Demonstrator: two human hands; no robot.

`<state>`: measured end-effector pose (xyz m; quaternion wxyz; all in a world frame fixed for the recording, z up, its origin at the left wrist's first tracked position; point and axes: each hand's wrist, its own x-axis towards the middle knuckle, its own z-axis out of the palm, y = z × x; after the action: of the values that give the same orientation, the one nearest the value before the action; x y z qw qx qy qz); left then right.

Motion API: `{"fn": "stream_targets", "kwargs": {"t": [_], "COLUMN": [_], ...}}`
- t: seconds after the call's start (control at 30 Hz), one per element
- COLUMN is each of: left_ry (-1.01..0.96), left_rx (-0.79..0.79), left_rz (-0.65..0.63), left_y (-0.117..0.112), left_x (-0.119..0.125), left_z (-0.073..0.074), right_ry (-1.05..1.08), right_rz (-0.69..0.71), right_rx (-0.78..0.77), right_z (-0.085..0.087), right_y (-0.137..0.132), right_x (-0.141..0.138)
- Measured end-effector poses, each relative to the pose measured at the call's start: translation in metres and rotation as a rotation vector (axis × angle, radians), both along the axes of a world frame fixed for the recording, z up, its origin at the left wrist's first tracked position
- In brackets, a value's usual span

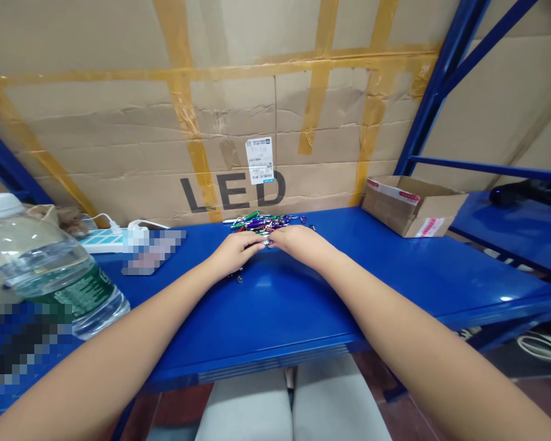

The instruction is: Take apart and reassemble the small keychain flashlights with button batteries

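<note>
It looks like a storeroom or small workshop: a blue metal shelf (395, 245) serves as bench between blue posts (429, 110), taped cardboard (243, 37) printed "LED" (shipping label (260, 160) and all) stands behind, and a power strip (108, 241) and open box (388, 209) sit on top.

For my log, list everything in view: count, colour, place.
Small pieces: many, multicoloured, tabletop centre
Tabletop: 1, blue, centre
LED cardboard: 1, brown, behind
Tape: several, yellow, on cardboard
Label: 1, white, on cardboard
Open box: 1, brown, right
Bottle: 1, clear, left
Power strip: 1, white-blue, left
Blurred items: 2, unclear, left
Frame bars: several, blue, sides
Dark object: 1, black, right
Cable coil: 1, white, lower right
Trousers: 1 pair, grey, below
Left hand: 1, bare, at pieces
Right hand: 1, bare, at pieces
</note>
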<state>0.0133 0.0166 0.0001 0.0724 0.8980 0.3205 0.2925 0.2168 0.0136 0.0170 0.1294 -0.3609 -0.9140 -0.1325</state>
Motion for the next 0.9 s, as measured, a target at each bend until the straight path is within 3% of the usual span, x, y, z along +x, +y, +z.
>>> {"fn": "stream_targets", "kwargs": {"t": [0.23,0.33,0.53,0.7,0.9], "left_ry": [0.003,0.022,0.077,-0.015,-0.062], "left_rx": [0.036,0.092,0.202,0.171,0.151], "left_rz": [-0.022,-0.044,-0.096,-0.047,-0.029], "left_y": [0.001,0.002,0.002,-0.007,-0.014], "left_x": [-0.002,-0.004,-0.009,-0.009,-0.003], "left_z": [-0.001,-0.002,-0.003,-0.003,0.002], "right_ry": [-0.079,0.034,0.438,0.713,0.711], "right_rz": [0.048,0.074,0.152,0.105,0.164], "right_rx": [0.088,-0.04,-0.482,-0.516,-0.514], "right_z": [0.0,-0.001,-0.01,-0.021,-0.024], "right_y": [-0.002,-0.002,-0.001,-0.011,-0.019], "right_x": [0.002,0.001,0.002,-0.005,-0.006]}}
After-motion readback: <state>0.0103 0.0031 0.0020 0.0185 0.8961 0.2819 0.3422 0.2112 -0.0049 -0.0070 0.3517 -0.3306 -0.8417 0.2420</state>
